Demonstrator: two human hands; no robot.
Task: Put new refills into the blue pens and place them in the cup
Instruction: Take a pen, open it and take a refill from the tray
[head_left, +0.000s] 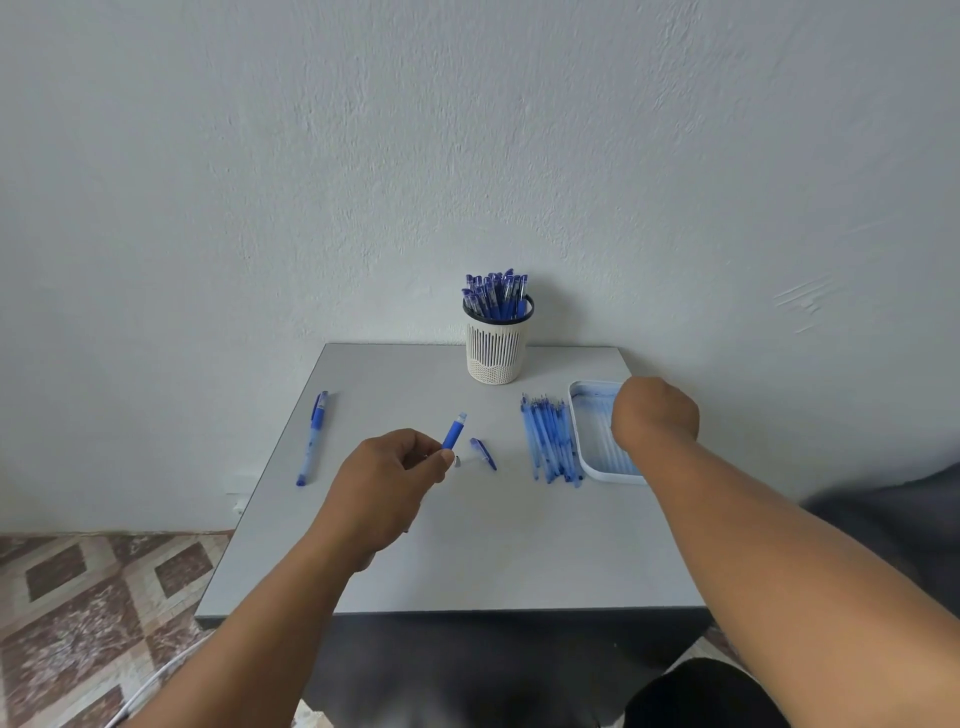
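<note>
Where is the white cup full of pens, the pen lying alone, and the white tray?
White slotted cup (494, 349), head view, front wall.
Lone blue pen (312, 437), head view, mid barrel.
White plastic tray (581, 435), head view, left rim.

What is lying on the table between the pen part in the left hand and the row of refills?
In the head view, a loose blue pen cap lies on the table between the pen barrel and the refills.

A plain home room: a small grey table (467, 545) against a bare white wall (467, 130), patterned floor tiles (93, 587).
</note>
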